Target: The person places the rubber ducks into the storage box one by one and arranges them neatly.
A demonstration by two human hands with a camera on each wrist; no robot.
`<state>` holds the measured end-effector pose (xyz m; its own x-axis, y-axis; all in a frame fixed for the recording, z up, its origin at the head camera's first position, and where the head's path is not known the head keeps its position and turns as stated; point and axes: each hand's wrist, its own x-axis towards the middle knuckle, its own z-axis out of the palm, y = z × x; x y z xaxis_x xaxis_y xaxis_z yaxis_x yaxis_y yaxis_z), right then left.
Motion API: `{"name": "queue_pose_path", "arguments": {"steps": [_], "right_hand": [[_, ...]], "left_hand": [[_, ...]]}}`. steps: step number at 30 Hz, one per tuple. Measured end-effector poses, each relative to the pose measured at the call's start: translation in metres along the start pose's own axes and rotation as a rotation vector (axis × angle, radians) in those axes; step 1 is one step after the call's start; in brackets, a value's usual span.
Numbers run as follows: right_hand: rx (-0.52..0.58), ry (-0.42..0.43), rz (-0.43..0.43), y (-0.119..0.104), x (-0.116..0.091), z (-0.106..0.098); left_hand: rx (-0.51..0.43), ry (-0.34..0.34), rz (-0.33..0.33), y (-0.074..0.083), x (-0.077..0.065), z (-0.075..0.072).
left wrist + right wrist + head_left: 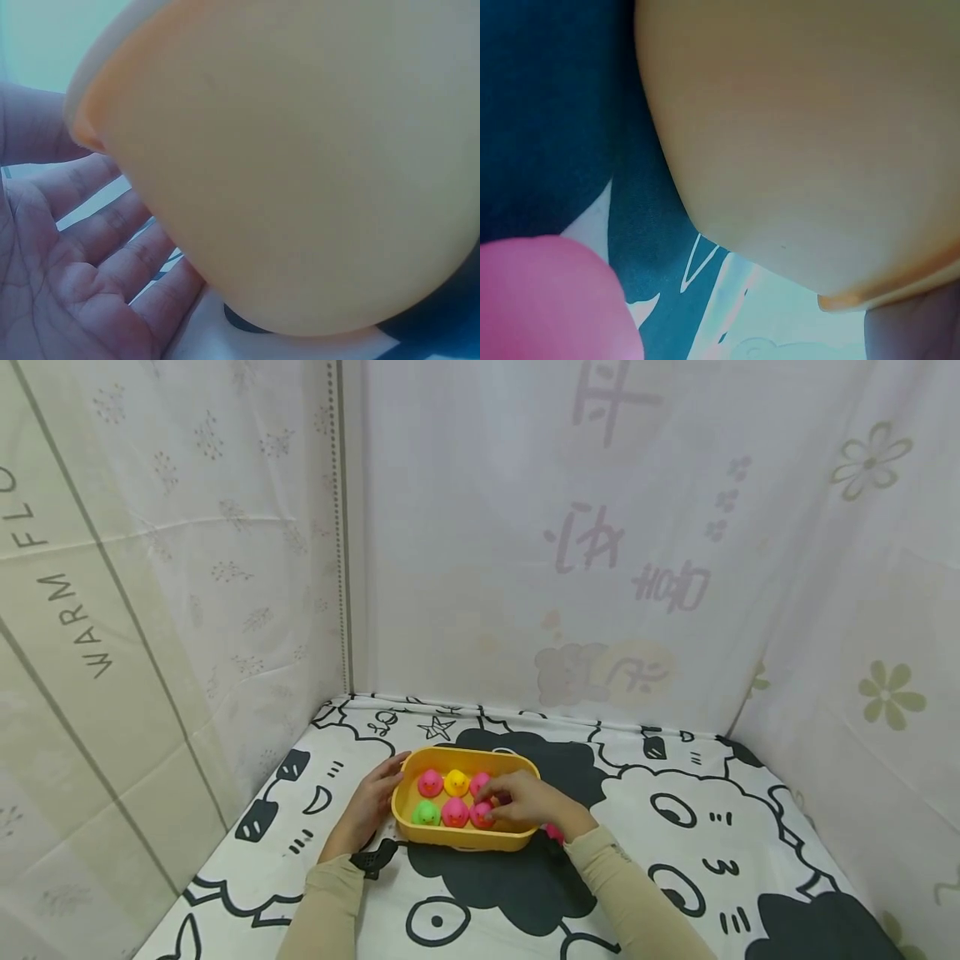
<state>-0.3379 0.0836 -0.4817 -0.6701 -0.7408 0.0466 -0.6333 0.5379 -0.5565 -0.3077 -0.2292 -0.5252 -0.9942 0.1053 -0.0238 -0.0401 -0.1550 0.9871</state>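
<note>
A yellow plastic basin [468,837] holds several small rubber ducks in two rows. At its left end is my left hand [377,797], its extended fingers against the outer wall and the thumb by the rim in the left wrist view. My right hand [525,797] reaches over the right end, thumb and index finger about a pink duck [482,815] in the front row. Beside that one are another pink duck [454,812] and a green duck [426,813]. Behind stand a yellow duck [457,783], a pink duck [430,782] and one partly covered by my fingers.
Outside the basin, under my right wrist, lies a pink object [551,300], mostly hidden in the head view. The table has a black-and-white cartoon cloth [442,927]. Pale printed curtains [480,568] enclose the left, back and right sides.
</note>
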Motion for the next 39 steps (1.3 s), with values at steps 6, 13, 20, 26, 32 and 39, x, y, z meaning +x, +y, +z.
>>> {"name": "queue_pose_path", "arguments": {"steps": [6,13,20,26,32,39], "right_hand": [[0.015,-0.011,0.027,0.0006,0.0005,-0.0005],[-0.022,0.0,0.016,-0.0005,-0.0004,-0.0028],[-0.014,0.001,0.018,-0.0011,0.0004,-0.0039],[0.047,0.004,0.039,0.0027,-0.0002,-0.0002],[0.113,0.022,0.011,0.006,-0.0008,0.0002],[0.232,0.076,-0.074,0.0042,-0.0042,-0.0035]], "left_hand": [[0.001,0.007,-0.018,0.0005,0.0016,-0.0007],[0.016,0.003,-0.003,0.0025,0.0036,-0.0006],[0.015,0.015,-0.005,0.005,0.0035,0.0002],[-0.003,0.015,-0.01,-0.0001,0.0032,0.0007],[-0.015,0.015,-0.019,-0.0026,0.0025,0.0003],[0.002,0.023,-0.008,-0.0014,0.0029,0.0004]]}}
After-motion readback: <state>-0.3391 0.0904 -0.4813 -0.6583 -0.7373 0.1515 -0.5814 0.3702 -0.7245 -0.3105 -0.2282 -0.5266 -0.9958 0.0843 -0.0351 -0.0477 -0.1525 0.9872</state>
